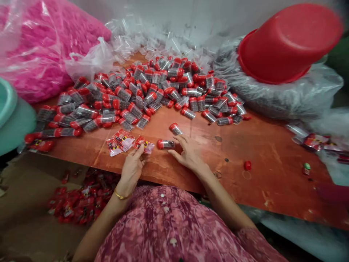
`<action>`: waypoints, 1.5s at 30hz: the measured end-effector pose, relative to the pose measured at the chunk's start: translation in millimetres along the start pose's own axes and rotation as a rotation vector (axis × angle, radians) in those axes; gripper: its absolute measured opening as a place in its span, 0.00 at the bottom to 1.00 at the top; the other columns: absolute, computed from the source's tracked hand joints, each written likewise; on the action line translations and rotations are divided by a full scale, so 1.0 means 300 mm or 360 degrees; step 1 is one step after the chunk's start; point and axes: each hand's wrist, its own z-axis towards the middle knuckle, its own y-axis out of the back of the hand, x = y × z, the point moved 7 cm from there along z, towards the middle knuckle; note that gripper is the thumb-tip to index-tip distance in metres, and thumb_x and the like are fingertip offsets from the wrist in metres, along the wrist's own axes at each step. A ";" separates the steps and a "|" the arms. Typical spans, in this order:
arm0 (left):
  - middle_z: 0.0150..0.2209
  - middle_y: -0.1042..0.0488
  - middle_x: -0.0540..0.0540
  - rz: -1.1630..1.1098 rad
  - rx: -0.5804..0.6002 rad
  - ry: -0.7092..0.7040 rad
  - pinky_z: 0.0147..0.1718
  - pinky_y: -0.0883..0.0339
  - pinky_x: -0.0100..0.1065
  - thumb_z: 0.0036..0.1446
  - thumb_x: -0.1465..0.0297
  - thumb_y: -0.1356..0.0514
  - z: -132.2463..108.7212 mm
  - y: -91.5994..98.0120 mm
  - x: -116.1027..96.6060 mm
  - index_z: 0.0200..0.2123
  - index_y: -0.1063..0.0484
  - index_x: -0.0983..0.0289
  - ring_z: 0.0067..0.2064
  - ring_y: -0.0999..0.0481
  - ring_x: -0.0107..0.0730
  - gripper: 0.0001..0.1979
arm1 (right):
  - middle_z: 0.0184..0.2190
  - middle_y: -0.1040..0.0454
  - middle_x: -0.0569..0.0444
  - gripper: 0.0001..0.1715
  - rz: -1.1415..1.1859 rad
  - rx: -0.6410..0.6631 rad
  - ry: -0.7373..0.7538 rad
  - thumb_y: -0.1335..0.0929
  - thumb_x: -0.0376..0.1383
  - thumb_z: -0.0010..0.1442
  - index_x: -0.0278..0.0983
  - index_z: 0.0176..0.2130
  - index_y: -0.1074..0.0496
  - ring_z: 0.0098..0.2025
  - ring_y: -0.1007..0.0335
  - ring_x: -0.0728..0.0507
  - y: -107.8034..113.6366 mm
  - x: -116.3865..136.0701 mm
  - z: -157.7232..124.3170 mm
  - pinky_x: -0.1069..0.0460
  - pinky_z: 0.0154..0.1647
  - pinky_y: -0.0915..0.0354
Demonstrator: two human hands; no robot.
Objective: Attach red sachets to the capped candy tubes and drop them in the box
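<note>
My left hand (132, 168) pinches a small printed red card packet (146, 145) between thumb and fingers, just above the table's front edge. More printed card packets (121, 141) lie overlapping on the wood to its left. My right hand (188, 152) rests with fingers apart beside a clear, red-capped tube (165, 144) lying on its side. Just beyond its fingertips is a second red-capped tube (175, 128). Behind both hands spreads a big heap of similar red-capped tubes (152, 87) with dark contents.
A pink-filled plastic bag (46, 47) and a mint bucket (16, 116) stand at left. At right a red bucket (286, 45) rests upside down on a plastic sack (272, 98). A loose red cap (247, 165) lies on the table (272, 145). Below are finished-looking red packs (79, 203).
</note>
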 end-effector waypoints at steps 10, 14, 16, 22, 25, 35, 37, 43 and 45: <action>0.19 0.28 0.47 0.0007 -0.0025 0.0205 0.20 0.34 0.24 0.44 0.69 0.33 0.006 0.007 0.025 0.27 0.32 0.65 0.19 0.29 0.23 0.10 | 0.47 0.30 0.42 0.20 -0.0413 -0.0370 -0.0215 0.38 0.43 0.60 0.35 0.48 0.32 0.48 0.36 0.37 0.124 -0.158 -0.035 0.42 0.49 0.40; 0.19 0.27 0.47 0.0024 0.0009 0.0199 0.20 0.34 0.23 0.46 0.70 0.35 0.011 -0.004 0.031 0.27 0.32 0.65 0.19 0.29 0.22 0.08 | 0.39 0.29 0.39 0.24 -0.0712 -0.0604 -0.0868 0.39 0.45 0.59 0.31 0.46 0.31 0.41 0.35 0.35 0.254 -0.432 -0.114 0.43 0.40 0.39; 0.19 0.27 0.48 0.0033 0.0029 0.0202 0.20 0.34 0.23 0.48 0.71 0.36 0.013 -0.018 0.033 0.27 0.32 0.66 0.19 0.29 0.23 0.06 | 0.36 0.29 0.41 0.21 -0.0726 -0.0489 -0.0939 0.38 0.45 0.59 0.32 0.42 0.29 0.38 0.35 0.37 0.248 -0.502 -0.111 0.45 0.37 0.39; 0.19 0.27 0.48 0.0059 -0.0038 0.0220 0.18 0.32 0.24 0.50 0.76 0.40 0.010 -0.011 0.031 0.26 0.32 0.66 0.19 0.29 0.24 0.02 | 0.35 0.27 0.43 0.16 -0.0530 -0.0370 -0.0909 0.40 0.39 0.60 0.34 0.37 0.27 0.35 0.33 0.40 0.220 -0.556 -0.098 0.48 0.36 0.39; 0.19 0.27 0.49 0.0074 -0.0056 0.0204 0.18 0.31 0.25 0.49 0.77 0.41 0.009 0.008 0.034 0.26 0.31 0.66 0.19 0.29 0.25 0.03 | 0.35 0.26 0.44 0.16 -0.0415 -0.0504 -0.0979 0.40 0.39 0.60 0.32 0.40 0.29 0.37 0.32 0.41 0.311 -0.636 -0.117 0.48 0.40 0.38; 0.22 0.24 0.51 0.0158 -0.0109 0.0118 0.19 0.29 0.26 0.33 0.77 0.32 0.003 0.003 0.037 0.23 0.27 0.68 0.23 0.27 0.26 0.09 | 0.18 0.34 0.61 0.24 0.0246 -0.0129 -0.1587 0.26 0.36 0.42 0.33 0.40 0.32 0.18 0.41 0.52 0.490 -0.963 -0.013 0.55 0.20 0.42; 0.22 0.24 0.51 0.0179 -0.0125 0.0100 0.19 0.29 0.26 0.30 0.76 0.31 0.002 0.001 0.037 0.22 0.26 0.68 0.23 0.27 0.27 0.10 | 0.15 0.37 0.63 0.25 0.0321 -0.0060 -0.1591 0.24 0.38 0.39 0.33 0.36 0.32 0.16 0.44 0.53 0.481 -0.965 -0.007 0.56 0.17 0.44; 0.22 0.24 0.52 0.0264 -0.0130 0.0075 0.20 0.30 0.25 0.26 0.73 0.28 0.002 -0.003 0.044 0.21 0.26 0.69 0.24 0.27 0.27 0.14 | 0.17 0.37 0.65 0.31 0.0263 -0.0187 -0.1495 0.24 0.39 0.37 0.36 0.39 0.38 0.18 0.43 0.52 0.443 -0.909 -0.060 0.57 0.18 0.45; 0.21 0.25 0.52 0.0311 -0.0103 0.0056 0.20 0.31 0.25 0.27 0.73 0.28 0.000 -0.009 0.043 0.20 0.27 0.69 0.23 0.28 0.26 0.13 | 0.19 0.36 0.65 0.32 0.0054 -0.0303 -0.1326 0.26 0.36 0.39 0.36 0.42 0.40 0.21 0.40 0.51 0.444 -0.855 -0.081 0.56 0.22 0.43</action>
